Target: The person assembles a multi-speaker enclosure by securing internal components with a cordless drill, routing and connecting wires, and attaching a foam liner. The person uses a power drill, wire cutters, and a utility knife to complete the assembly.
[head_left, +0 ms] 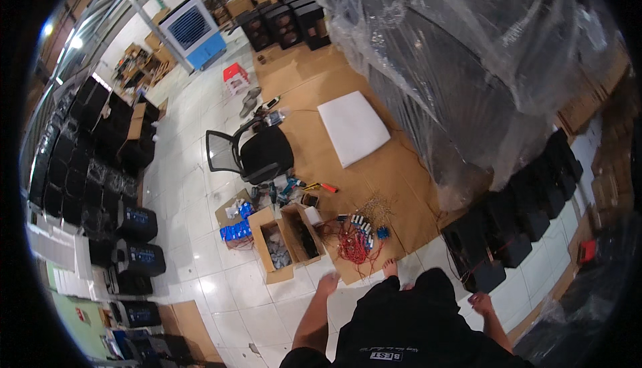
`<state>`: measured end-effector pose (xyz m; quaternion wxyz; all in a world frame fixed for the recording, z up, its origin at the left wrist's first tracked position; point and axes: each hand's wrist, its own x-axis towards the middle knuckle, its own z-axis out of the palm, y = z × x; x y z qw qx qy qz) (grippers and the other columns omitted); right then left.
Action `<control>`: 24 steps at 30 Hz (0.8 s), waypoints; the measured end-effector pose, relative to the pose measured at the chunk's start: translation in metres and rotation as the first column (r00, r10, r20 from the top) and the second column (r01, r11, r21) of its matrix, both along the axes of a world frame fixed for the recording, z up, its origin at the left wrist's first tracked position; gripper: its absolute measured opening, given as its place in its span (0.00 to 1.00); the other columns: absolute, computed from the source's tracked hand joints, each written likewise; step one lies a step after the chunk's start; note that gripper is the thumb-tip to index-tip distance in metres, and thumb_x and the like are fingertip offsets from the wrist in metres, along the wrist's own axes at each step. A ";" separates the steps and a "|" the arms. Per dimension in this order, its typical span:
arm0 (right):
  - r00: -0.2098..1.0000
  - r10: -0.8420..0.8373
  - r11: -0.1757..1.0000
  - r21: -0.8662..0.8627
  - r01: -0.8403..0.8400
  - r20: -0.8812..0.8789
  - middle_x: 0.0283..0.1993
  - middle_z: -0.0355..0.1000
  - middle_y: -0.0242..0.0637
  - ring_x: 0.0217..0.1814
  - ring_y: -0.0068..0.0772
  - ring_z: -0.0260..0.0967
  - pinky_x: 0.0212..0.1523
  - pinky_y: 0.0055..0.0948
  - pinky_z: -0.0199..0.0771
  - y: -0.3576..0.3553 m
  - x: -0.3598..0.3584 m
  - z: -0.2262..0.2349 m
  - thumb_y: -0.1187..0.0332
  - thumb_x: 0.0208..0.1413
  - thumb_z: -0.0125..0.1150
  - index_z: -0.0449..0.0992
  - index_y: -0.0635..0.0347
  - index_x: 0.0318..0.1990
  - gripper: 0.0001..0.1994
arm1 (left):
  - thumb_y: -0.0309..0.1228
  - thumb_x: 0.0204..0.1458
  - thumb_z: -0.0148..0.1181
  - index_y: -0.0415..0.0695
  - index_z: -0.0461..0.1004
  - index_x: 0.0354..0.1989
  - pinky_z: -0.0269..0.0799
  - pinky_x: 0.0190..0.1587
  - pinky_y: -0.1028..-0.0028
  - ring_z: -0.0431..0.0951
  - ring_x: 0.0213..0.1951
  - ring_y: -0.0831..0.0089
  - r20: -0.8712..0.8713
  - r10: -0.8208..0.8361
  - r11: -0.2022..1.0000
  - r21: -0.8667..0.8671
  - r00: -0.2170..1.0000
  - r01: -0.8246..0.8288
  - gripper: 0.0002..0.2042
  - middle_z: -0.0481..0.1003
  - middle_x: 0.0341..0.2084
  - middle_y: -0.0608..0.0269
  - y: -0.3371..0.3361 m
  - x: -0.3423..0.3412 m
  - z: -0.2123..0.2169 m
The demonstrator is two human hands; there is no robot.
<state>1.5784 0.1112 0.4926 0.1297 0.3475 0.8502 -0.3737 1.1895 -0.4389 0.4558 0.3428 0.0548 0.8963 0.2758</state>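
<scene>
My left hand (328, 283) hangs low over the white floor tiles, nearest to an open cardboard box (281, 276) with grey pieces inside; its fingers are too small and blurred to read. At the lower right, my right hand (480, 303) is curled closed beside a black speaker box (485, 278); whatever lies in it, if anything, is hidden. In front of my bare foot (390, 268), a tangle of red wires (352, 251) with several white-and-dark small parts (362, 223) lies on brown cardboard (408, 217).
A black office chair (264, 154) stands ahead, with a power drill (289, 185) and blue small boxes (235, 231) near it. A white foam sheet (354, 129) lies on the cardboard. Plastic-wrapped stacks (468, 67) rise at right; black speakers (137, 224) line the left.
</scene>
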 end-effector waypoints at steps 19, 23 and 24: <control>0.968 0.247 0.952 -0.178 -0.251 -0.042 0.33 0.77 0.37 0.35 0.27 0.74 0.38 0.30 0.74 0.158 -0.725 0.066 0.69 0.51 0.65 0.77 0.63 0.37 0.09 | 0.41 0.59 0.57 0.43 0.73 0.54 0.75 0.34 0.68 0.80 0.35 0.66 0.400 0.711 0.643 -0.037 0.578 -0.765 0.19 0.79 0.40 0.54 0.107 -0.231 0.031; 0.970 0.239 0.922 -0.323 -0.212 0.044 0.36 0.78 0.37 0.37 0.28 0.75 0.41 0.29 0.74 0.110 -0.854 0.107 0.67 0.52 0.65 0.77 0.64 0.39 0.11 | 0.40 0.59 0.57 0.43 0.75 0.51 0.74 0.27 0.74 0.80 0.30 0.71 0.437 0.862 0.302 -0.040 0.255 -0.953 0.17 0.79 0.33 0.59 0.125 -0.251 0.035; 0.940 0.339 0.904 -0.290 -0.314 0.037 0.37 0.78 0.38 0.38 0.28 0.75 0.41 0.29 0.74 0.106 -0.872 0.098 0.67 0.52 0.65 0.77 0.64 0.40 0.12 | 0.40 0.59 0.57 0.43 0.76 0.49 0.75 0.28 0.75 0.81 0.30 0.71 0.457 0.866 0.266 -0.076 0.204 -0.961 0.16 0.80 0.32 0.60 0.131 -0.257 0.031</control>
